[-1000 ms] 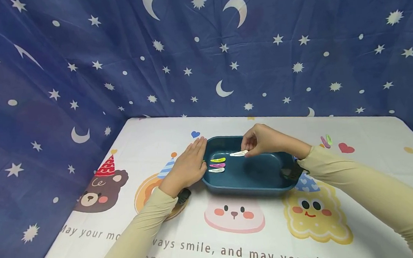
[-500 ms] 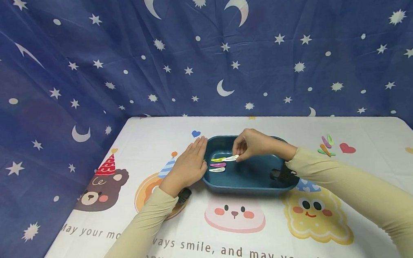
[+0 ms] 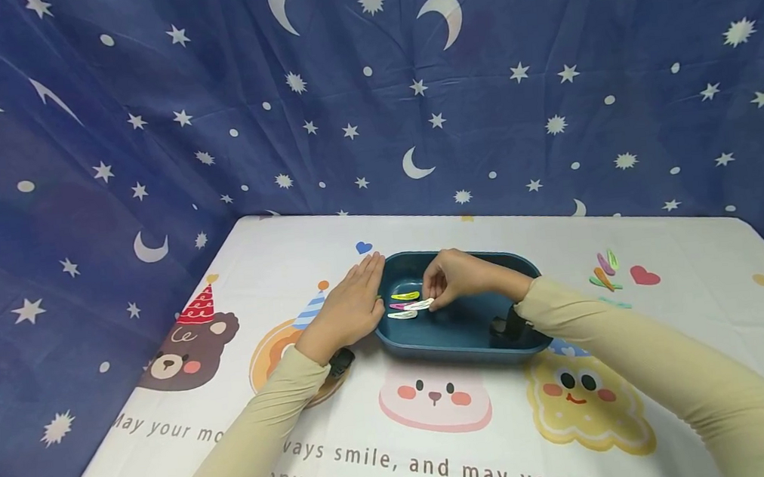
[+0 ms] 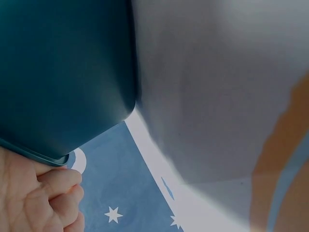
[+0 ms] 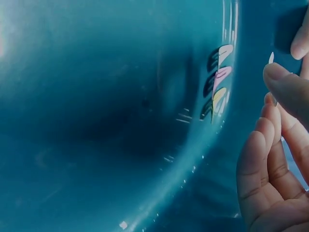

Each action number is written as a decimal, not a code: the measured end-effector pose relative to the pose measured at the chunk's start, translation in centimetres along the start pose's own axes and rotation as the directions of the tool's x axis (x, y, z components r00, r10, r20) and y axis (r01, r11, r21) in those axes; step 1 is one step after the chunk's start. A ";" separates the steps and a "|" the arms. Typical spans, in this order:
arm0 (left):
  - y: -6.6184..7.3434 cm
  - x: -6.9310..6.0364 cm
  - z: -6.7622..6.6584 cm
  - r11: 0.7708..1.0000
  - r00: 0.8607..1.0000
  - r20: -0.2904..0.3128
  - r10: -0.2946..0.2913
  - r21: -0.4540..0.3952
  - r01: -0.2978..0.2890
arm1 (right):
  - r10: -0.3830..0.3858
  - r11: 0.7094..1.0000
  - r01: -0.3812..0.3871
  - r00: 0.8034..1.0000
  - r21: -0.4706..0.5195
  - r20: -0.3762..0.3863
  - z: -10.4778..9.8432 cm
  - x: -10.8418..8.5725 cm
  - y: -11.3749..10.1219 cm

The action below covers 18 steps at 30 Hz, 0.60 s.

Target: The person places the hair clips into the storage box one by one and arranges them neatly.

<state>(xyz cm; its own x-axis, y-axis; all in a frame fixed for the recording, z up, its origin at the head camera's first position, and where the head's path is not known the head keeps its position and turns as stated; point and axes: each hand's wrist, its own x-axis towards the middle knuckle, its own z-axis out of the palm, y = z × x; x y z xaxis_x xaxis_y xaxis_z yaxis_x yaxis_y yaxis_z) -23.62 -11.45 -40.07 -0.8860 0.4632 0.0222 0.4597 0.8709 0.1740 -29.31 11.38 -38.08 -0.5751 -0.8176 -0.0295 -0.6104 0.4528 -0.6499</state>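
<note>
At the far left of the white, cartoon-printed worktop (image 3: 294, 248) we saw a brown bear print (image 3: 184, 356) in a red party hat. Next came the left hand (image 3: 350, 312), reaching out of a beige sleeve (image 3: 265, 427), its fingers extended and laid along the left end of a dark teal, rounded-rectangular basin (image 3: 463, 351); it had no clip in its grasp.

Just to the right of that hand, on the basin floor, we found three slender, teardrop-shaped hair clips in a short column: a yellow clip (image 3: 405, 296) farthest from the person, a pink clip (image 3: 398, 306) in the middle and a flat-lying white clip (image 3: 401, 315) nearest.

The right hand (image 3: 456, 276) came in over the basin from the right, thumb and fingertips closed in a pinch on a second white clip (image 3: 420, 305). That pinched piece pointed left, between the two hands, and in the head view overlapped the pink one's right end; we could not tell whether they touched.

Well to the right, outside the basin, lay a mauve-pink clip (image 3: 604, 262) beside a light green clip (image 3: 612, 258), an orange clip (image 3: 602, 280) crossing a darker green clip (image 3: 595, 280), and a pale turquoise clip (image 3: 616, 303) nearer the person. Rightmost of these, we noted a red heart print (image 3: 645, 275).
</note>
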 end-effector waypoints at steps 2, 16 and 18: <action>0.0 0.0 0.0 1.000 1.000 0.002 0.000 0.002 0.000 | -0.011 1.000 0.011 1.000 0.002 0.015 0.2 0.2 0.1; 0.0 0.0 -0.1 1.000 1.000 -0.007 0.009 0.001 -0.009 | 0.008 1.000 -0.008 0.998 -0.002 0.059 1.8 1.4 0.1; 0.0 0.0 0.0 1.000 1.000 -0.005 0.005 0.000 -0.005 | 0.010 1.000 -0.010 0.998 -0.002 0.060 2.0 1.5 0.2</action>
<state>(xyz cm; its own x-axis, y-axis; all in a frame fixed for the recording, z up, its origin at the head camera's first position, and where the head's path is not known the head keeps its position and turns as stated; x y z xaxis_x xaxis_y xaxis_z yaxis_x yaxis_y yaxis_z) -23.58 -11.45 -40.02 -0.8839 0.4668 0.0278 0.4642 0.8685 0.1740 -29.19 9.53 -39.74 -0.5475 -0.8329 -0.0811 -0.6061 0.4615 -0.6478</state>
